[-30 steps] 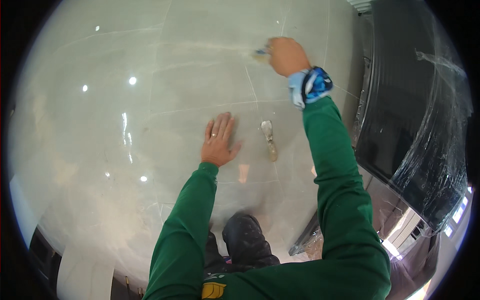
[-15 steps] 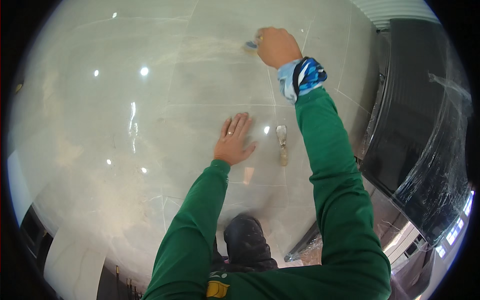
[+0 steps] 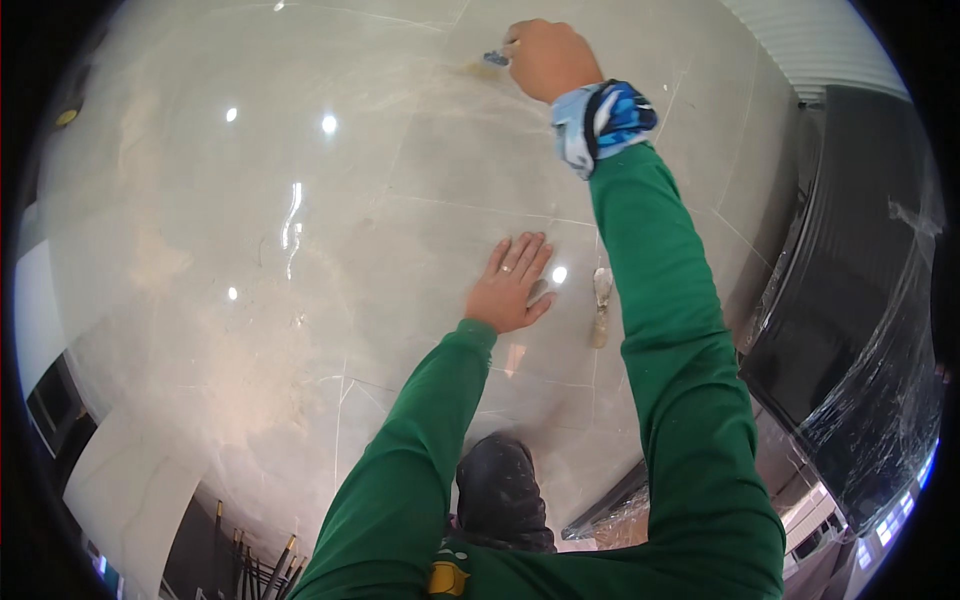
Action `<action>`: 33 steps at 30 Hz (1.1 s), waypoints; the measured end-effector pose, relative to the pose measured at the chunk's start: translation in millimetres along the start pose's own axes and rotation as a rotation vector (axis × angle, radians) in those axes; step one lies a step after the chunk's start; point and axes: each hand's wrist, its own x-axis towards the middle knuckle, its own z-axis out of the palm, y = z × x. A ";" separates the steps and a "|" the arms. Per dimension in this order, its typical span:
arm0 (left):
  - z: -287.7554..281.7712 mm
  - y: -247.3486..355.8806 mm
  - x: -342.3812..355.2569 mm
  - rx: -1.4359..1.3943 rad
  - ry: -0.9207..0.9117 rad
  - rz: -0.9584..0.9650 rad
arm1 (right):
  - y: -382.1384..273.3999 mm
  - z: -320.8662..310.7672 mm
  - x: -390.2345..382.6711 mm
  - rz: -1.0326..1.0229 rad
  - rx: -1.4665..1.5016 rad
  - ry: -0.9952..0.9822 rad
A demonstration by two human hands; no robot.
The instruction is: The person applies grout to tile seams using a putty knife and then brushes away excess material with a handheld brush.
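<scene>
My right hand (image 3: 550, 58) is far out ahead, closed around a small brush (image 3: 495, 59). Blue shows at the brush's side and its tan bristles point left, low over the dusty grey tile floor (image 3: 430, 250); my fingers hide its handle. Pressed flat on the tiles nearer to me is my left hand (image 3: 511, 285), fingers spread, a ring on one of them. A putty knife (image 3: 601, 308) with a whitish, smeared blade lies just right of that hand, beside my right sleeve, and nothing touches it.
Pale dust (image 3: 250, 390) is spread over the tiles at the left. Along the right side stands a dark panel (image 3: 850, 270) wrapped in clear plastic film. Several thin dark rods (image 3: 275, 570) are at the lower left, by a pale slab (image 3: 130, 490). My knee (image 3: 500, 490) is below.
The view has shifted, so the floor and putty knife appear farther right. My right hand has moved slightly farther out with the brush. My left hand stays flat on the tiles.
</scene>
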 end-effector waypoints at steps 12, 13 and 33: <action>0.3 0.2 1.2 0.017 0.042 0.032 | -28.8 23.8 37.8 -0.147 0.019 0.079; 0.6 -2.1 -1.6 0.016 0.036 0.023 | -27.9 29.2 41.1 -0.210 0.071 0.132; -7.8 -5.9 -3.7 0.028 -0.002 -0.025 | 149.6 21.7 -174.8 0.796 -0.210 0.249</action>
